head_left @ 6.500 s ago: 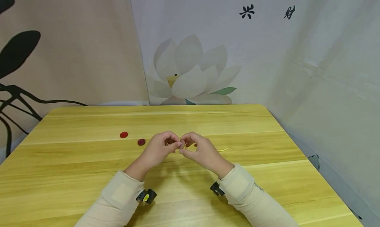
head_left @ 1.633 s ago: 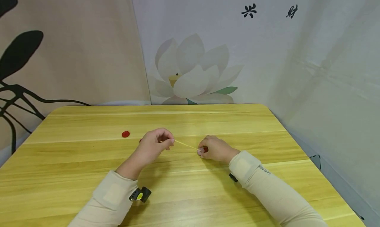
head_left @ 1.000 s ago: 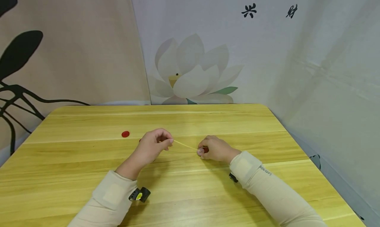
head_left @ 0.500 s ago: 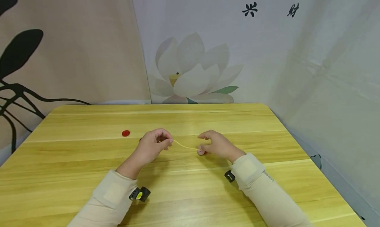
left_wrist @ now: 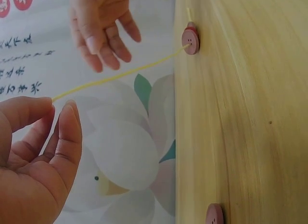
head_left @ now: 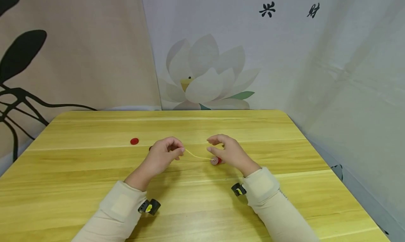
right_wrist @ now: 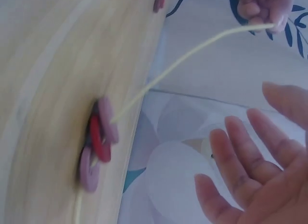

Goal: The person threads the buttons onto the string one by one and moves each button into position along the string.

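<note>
Black brush characters (head_left: 267, 10) on the backdrop are too cut off to read. Your left hand (head_left: 162, 157) pinches the yellow cord (head_left: 197, 156); your right hand (head_left: 227, 151) hovers open above the threaded buttons (head_left: 216, 160) mid-table (head_left: 95, 185). A red button (head_left: 134, 141) lies toward the table's far left.

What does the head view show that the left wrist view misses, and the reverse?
Only the head view shows the red button lying alone on the table, plus both sleeves. Only the left wrist view shows the holes in the top button of the stack and the left hand's grip on the string close up. Both show the left hand pinching the string, the threaded stack, and the right hand open, off it.
</note>
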`<move>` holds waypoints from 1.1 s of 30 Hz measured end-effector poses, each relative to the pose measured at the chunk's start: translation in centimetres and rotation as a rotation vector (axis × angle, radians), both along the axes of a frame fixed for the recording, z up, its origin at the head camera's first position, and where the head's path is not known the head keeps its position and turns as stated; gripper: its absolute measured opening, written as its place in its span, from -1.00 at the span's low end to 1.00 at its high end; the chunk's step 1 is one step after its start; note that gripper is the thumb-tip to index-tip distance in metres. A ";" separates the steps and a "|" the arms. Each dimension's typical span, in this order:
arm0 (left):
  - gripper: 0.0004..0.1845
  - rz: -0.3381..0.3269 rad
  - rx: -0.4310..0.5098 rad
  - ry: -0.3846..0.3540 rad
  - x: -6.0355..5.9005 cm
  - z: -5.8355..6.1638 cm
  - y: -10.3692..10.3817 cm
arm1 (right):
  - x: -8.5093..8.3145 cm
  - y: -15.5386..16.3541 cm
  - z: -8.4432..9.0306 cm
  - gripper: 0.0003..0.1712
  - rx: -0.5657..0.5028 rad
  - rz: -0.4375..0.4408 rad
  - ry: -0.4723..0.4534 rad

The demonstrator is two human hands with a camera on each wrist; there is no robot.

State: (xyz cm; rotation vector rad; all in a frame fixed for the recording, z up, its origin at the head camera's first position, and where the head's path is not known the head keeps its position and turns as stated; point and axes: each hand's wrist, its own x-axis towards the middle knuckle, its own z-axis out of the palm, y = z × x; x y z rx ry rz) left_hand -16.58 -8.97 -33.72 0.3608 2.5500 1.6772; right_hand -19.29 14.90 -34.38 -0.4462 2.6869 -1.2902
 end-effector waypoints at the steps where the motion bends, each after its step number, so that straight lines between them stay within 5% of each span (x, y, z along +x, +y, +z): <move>1: -0.93 0.001 0.000 0.001 0.0 0.0 0.0 | 0.1 -0.1 0.0 -0.62 -0.007 0.001 0.015; 8: -0.91 -0.004 -0.001 -0.005 0.1 0.0 0.2 | 0.8 -1.5 0.2 -0.68 -0.086 0.021 0.009; 15: -0.90 -0.015 0.001 0.003 0.3 0.0 0.3 | 1.4 -2.8 -0.1 -0.74 -0.059 0.053 0.078; 33: -0.90 -0.046 0.009 0.016 0.5 -0.2 0.7 | 2.0 -3.9 -0.3 -0.75 -0.066 0.135 0.076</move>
